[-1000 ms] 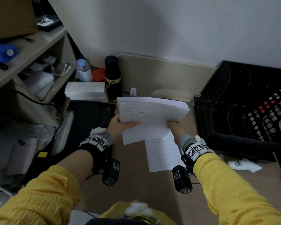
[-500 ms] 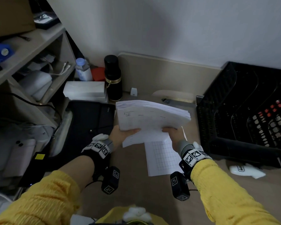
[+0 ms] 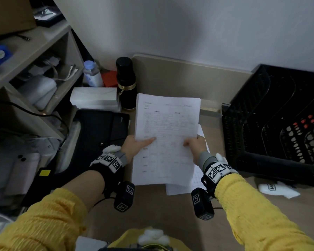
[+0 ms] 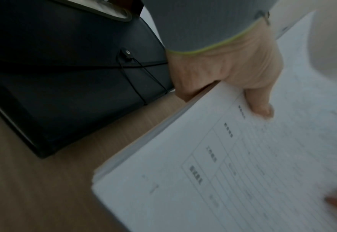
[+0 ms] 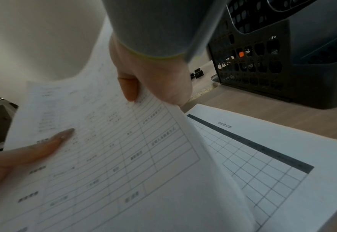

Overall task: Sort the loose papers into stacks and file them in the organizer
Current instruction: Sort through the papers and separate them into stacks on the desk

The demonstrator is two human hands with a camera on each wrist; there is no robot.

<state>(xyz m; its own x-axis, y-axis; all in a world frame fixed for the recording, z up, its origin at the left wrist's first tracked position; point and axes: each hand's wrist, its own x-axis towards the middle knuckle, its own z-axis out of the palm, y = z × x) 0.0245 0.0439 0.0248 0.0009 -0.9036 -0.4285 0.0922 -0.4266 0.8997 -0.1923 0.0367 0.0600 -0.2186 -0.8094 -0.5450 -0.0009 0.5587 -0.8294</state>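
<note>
Change: a second ago you held the paper stack (image 3: 166, 134) with its far edge tipped up, so you saw its thick side; now its printed face looks up at you, and it sits lower and closer to your body
Left hand: your left hand (image 3: 134, 144) pinches the left edge of the stack; thumb on top, fingers under
Right hand: your right hand (image 3: 196, 145) pinches the right edge the same way; thumb on top
Where the stack is: between your two hands, lifted off the bench (image 3: 152, 211); not yet in the organizer (image 3: 261, 127), which stands to the right of your right hand
Grid sheet: one sheet with squares (image 5: 262, 157) lies flat on the bench, under your right hand and partly under the stack
What it means: I think you are reading the top page to pick its pile; sorting is still early; nothing looks filed yet
Hidden: your fingers under the stack; most of the grid sheet; the far right of the organizer is cut off, so I cannot tell if papers are inside
Hard to see: the print on the top page is too blurry to read; how many sheets you hold I cannot tell
Black folder: a black folder (image 4: 64, 78) lies on the bench just left of your left hand
</note>
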